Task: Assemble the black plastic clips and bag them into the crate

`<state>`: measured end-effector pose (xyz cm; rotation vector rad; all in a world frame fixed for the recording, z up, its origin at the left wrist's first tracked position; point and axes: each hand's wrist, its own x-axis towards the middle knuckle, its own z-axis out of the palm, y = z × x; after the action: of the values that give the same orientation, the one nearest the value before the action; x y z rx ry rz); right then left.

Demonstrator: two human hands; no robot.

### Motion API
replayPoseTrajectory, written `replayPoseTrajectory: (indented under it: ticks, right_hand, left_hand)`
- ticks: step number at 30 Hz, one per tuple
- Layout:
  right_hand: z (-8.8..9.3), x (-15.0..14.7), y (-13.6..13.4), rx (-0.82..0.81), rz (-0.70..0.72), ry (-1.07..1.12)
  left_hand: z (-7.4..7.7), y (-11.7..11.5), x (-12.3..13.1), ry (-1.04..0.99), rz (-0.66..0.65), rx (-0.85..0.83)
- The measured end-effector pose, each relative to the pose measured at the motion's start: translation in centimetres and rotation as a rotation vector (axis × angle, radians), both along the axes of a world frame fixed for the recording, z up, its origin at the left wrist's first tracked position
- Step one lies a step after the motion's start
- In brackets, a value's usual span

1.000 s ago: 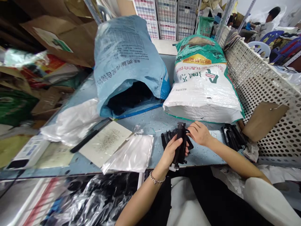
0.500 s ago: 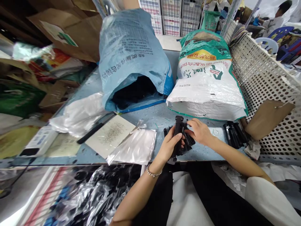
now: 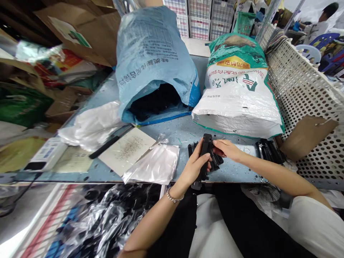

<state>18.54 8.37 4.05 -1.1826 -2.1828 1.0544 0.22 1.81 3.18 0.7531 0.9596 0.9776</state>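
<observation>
My left hand (image 3: pixel 195 163) is closed around a long black plastic part (image 3: pixel 206 145), which stands tilted near the table's front edge. At that part's upper right side is my right hand (image 3: pixel 227 148), its thumb and fingers pressed together; what they pinch, if anything, is hidden. Beneath and beside my hands lie several loose black plastic pieces (image 3: pixel 215 163). Another bunch of black pieces (image 3: pixel 268 150) lies farther right on the table.
Behind my hands lie an open blue sack (image 3: pixel 156 64) with dark contents and a white-green sack (image 3: pixel 239 93). Clear plastic bags (image 3: pixel 154 163) and a speckled card (image 3: pixel 127 148) lie left. A perforated white basket (image 3: pixel 309 96) borders the right. Plastic-wrapped black items fill a crate below.
My right hand has come in against the upper side of the black part, its fingers closing together. My left hand keeps its hold. The view has shifted slightly.
</observation>
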Motion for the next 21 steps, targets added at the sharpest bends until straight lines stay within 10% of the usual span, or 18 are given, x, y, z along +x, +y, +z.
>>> replayPoseTrajectory:
  ticks: [7, 13, 21]
  right_hand:
    - [1.4, 1.0, 1.3, 0.6, 0.231, -0.305]
    - [-0.6, 0.0, 0.7, 0.492, -0.018, -0.347]
    - [-3.6, -2.5, -6.2, 0.495, 0.216, -0.206]
  left_hand:
    - [-0.4, 0.8, -0.1, -0.081, -0.02, -0.093]
    - [-1.1, 1.3, 0.4, -0.034, 0.12, -0.083]
    - [-1.8, 1.3, -0.6, 0.032, 0.299, -0.014]
